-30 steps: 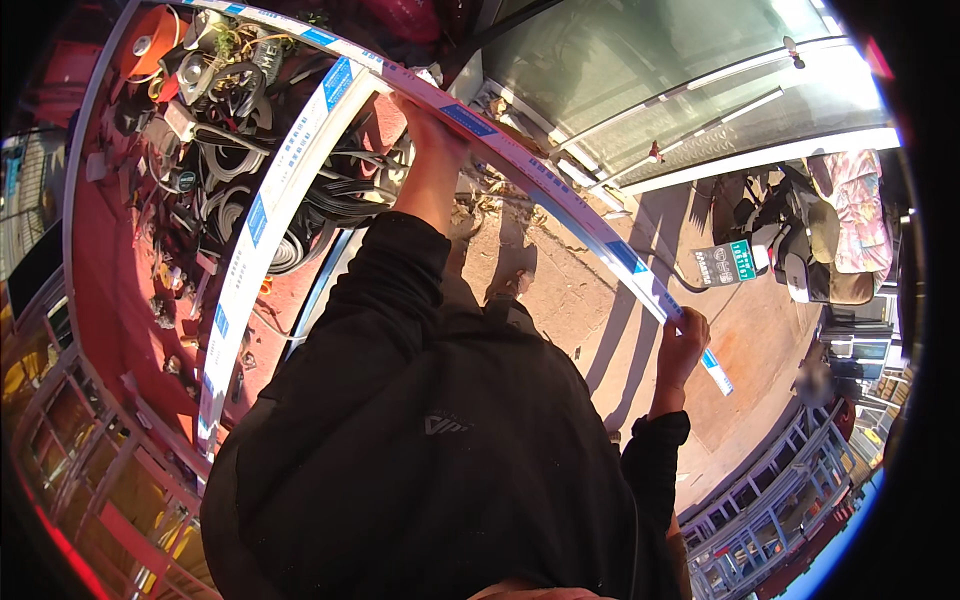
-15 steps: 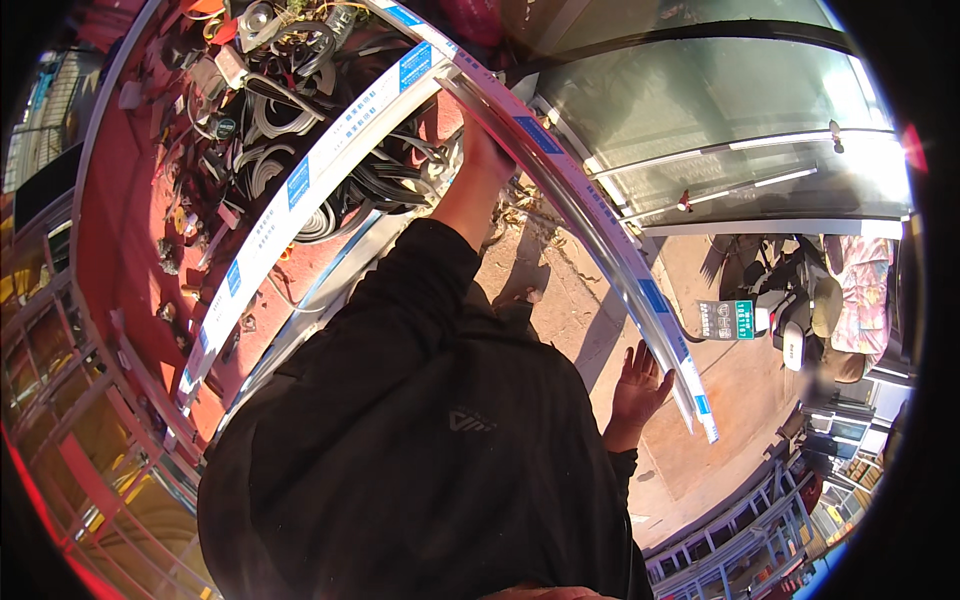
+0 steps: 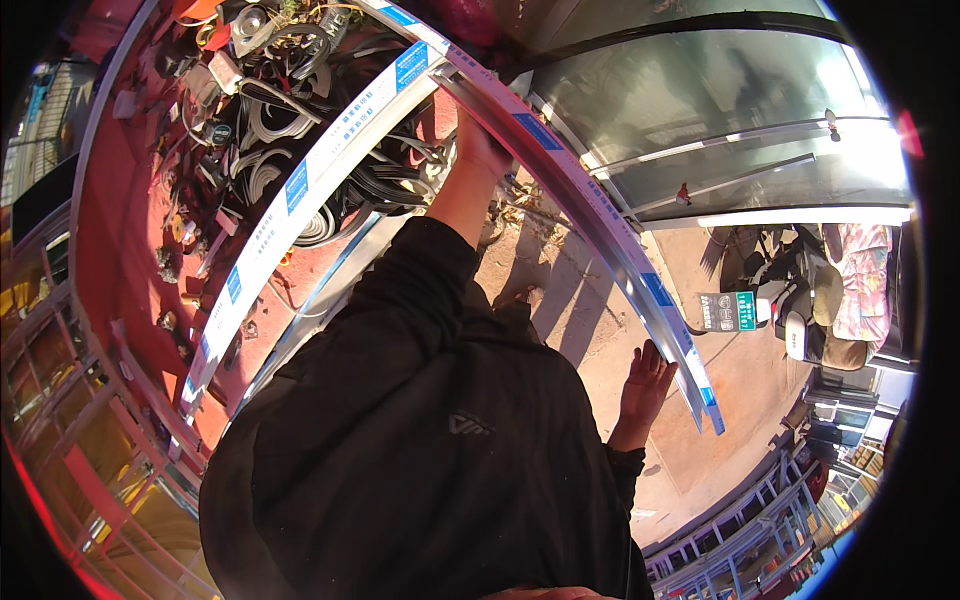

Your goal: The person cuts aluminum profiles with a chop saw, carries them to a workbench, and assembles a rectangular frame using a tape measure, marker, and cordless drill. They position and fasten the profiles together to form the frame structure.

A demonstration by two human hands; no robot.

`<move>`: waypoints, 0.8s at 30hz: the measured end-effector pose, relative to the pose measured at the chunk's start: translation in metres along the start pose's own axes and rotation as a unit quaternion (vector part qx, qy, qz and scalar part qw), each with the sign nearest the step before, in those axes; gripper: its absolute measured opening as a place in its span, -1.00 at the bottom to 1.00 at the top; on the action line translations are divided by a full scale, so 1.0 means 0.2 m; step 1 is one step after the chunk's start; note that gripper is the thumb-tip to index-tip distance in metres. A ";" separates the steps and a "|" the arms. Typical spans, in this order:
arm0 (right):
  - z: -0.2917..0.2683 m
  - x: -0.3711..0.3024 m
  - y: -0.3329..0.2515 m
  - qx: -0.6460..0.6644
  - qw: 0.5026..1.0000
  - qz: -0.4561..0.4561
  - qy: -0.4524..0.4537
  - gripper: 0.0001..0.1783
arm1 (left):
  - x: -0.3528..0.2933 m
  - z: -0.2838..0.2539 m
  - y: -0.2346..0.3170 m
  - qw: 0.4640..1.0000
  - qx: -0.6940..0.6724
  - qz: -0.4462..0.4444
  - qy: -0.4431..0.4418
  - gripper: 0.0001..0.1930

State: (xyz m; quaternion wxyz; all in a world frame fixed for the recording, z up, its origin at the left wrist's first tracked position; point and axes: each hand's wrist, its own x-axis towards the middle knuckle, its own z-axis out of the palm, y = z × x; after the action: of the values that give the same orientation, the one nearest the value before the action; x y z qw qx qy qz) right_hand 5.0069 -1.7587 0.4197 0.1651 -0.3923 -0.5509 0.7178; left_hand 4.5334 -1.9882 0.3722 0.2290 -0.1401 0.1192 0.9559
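A long metal profile [image 3: 600, 205] with white and blue protective film slants from the top middle to the lower right. My left hand [image 3: 483, 150] reaches up to its far part and is closed on its edge; the profile hides most of the fingers. Near the profile's lower end, my right hand [image 3: 643, 392] is open, fingers stretched upward and fingertips against the side. A second film-covered profile [image 3: 300, 185] runs from the top middle down to the left. The two come together, or overlap, near the top; I cannot tell whether they are joined.
Coiled black and grey rubber strips [image 3: 290, 160] and scraps lie on a red surface [image 3: 120, 240] at left. A glass panel [image 3: 700, 100] stands at upper right. Beyond the right hand is a parked two-wheeler [image 3: 800, 310] with a flowered cover. Metal frames [image 3: 740, 550] line the lower right.
The right-hand profile has tilted slightly, and its lower end has shifted a little up and right. My right hand has moved slightly the same way, its fingers closer together. My left hand stays nearly in place.
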 end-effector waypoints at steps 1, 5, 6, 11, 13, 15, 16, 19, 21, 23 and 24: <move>0.00 0.00 0.00 0.023 1.000 -0.001 -0.009 -0.53 | 0.01 0.00 0.00 1.000 -0.006 -0.009 -0.003 -0.51; 0.03 0.01 -0.02 -0.078 0.997 -0.024 -0.014 -0.53 | 0.03 -0.02 0.00 0.999 0.000 -0.022 0.039 -0.54; 0.04 0.01 -0.02 -0.044 0.999 -0.014 -0.016 -0.54 | 0.03 -0.02 0.00 1.000 0.009 -0.013 0.023 -0.54; 0.11 -0.01 -0.07 0.263 0.963 0.045 0.033 -0.50 | 0.04 -0.02 0.00 0.999 0.024 -0.006 0.029 -0.56; 0.14 -0.01 -0.09 0.201 0.976 0.052 0.065 -0.40 | 0.04 -0.02 0.00 0.999 0.019 -0.013 0.027 -0.57; 0.16 -0.03 -0.12 0.210 0.972 0.056 0.092 -0.40 | 0.03 -0.02 0.00 0.999 0.018 -0.011 0.024 -0.57; 0.17 -0.04 -0.13 0.206 0.973 0.055 0.093 -0.39 | 0.02 -0.01 0.00 0.999 0.018 -0.013 0.024 -0.58; 0.18 -0.07 -0.16 0.191 0.977 0.045 0.080 -0.40 | -0.01 0.01 0.00 1.000 0.016 -0.019 0.013 -0.59; 0.18 -0.09 -0.17 0.204 0.974 0.044 0.084 -0.45 | -0.02 0.03 0.00 0.999 0.024 -0.017 0.022 -0.60; 0.17 -0.10 -0.17 0.225 0.970 0.038 0.081 -0.50 | -0.03 0.05 -0.01 0.999 0.021 -0.021 0.030 -0.61; 0.17 -0.09 -0.17 0.211 0.975 0.037 0.063 -0.49 | -0.03 0.06 -0.01 0.999 0.027 -0.013 0.033 -0.60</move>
State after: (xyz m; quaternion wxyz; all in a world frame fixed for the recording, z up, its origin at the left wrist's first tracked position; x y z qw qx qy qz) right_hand 4.9865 -1.7804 0.4611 0.2516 -0.4138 -0.3608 0.7970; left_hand 4.5374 -1.9849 0.3848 0.2413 -0.1669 0.1504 0.9441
